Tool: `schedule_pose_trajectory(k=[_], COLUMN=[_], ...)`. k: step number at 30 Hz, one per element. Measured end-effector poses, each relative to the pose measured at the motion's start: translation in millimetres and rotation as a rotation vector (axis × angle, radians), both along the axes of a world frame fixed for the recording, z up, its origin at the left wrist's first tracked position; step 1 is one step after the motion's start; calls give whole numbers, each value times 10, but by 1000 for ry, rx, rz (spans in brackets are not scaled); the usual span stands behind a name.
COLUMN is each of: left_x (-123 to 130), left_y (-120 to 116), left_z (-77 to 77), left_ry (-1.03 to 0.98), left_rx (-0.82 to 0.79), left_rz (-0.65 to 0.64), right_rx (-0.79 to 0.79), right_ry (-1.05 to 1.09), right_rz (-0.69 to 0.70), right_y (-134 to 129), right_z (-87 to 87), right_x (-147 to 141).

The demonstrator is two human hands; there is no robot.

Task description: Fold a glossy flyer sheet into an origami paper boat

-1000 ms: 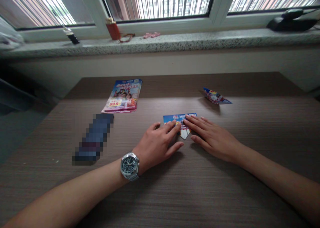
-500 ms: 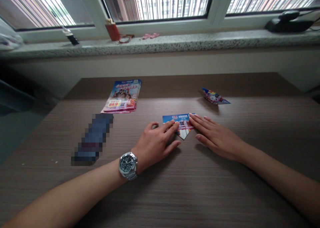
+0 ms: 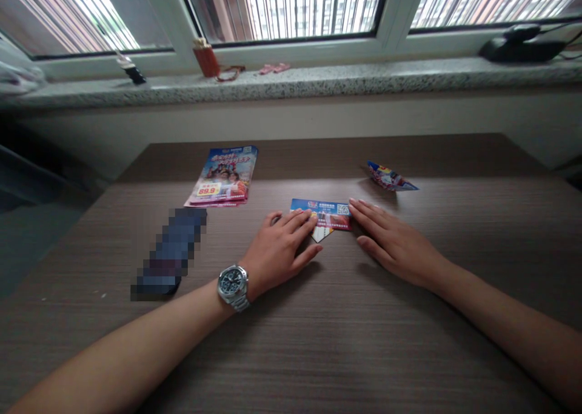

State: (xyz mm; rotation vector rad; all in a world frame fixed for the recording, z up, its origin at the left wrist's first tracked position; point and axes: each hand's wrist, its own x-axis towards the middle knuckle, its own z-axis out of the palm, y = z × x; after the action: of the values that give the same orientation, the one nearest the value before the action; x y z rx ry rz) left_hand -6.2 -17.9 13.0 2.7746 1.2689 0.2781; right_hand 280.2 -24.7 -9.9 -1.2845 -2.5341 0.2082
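Observation:
On the table in front of me lies a folded paper flyer (image 3: 330,220), a blue and red strip with a pale point sticking out toward me. My left hand (image 3: 284,241), with a metal watch (image 3: 233,287) on the wrist, rests its stretched fingers on the flyer's left part and hides some of it. The fingers of my right hand (image 3: 393,239) lie flat and together, their tips at the flyer's right edge. Neither hand grips anything. Behind my right hand sits a folded paper boat-like shape (image 3: 390,176) in similar print.
A stack of printed flyers (image 3: 227,174) lies at the back left, with a pixelated dark blue object (image 3: 169,253) nearer me. On the stone windowsill (image 3: 364,77) stand a red-brown case (image 3: 207,59), a small black-ended item (image 3: 133,71), pink pieces (image 3: 274,68) and a black device (image 3: 521,45).
The folded flyer has shifted slightly left and away from me. Its right end with a square code now shows, and my right fingertips are at its edge instead of over it.

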Motion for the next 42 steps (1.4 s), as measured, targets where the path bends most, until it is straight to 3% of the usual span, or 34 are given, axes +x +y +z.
schedule_pose_trajectory(k=[6, 42], left_x=[29, 72], left_y=[-32, -84], left_z=[-9, 35], left_ry=[20, -24], left_rx=[-7, 50], left_rz=[-18, 56], right_rx=[-32, -20], right_ry=[-18, 17], right_rz=[69, 88], right_y=[-4, 20], right_z=[1, -26], right_x=[-64, -39])
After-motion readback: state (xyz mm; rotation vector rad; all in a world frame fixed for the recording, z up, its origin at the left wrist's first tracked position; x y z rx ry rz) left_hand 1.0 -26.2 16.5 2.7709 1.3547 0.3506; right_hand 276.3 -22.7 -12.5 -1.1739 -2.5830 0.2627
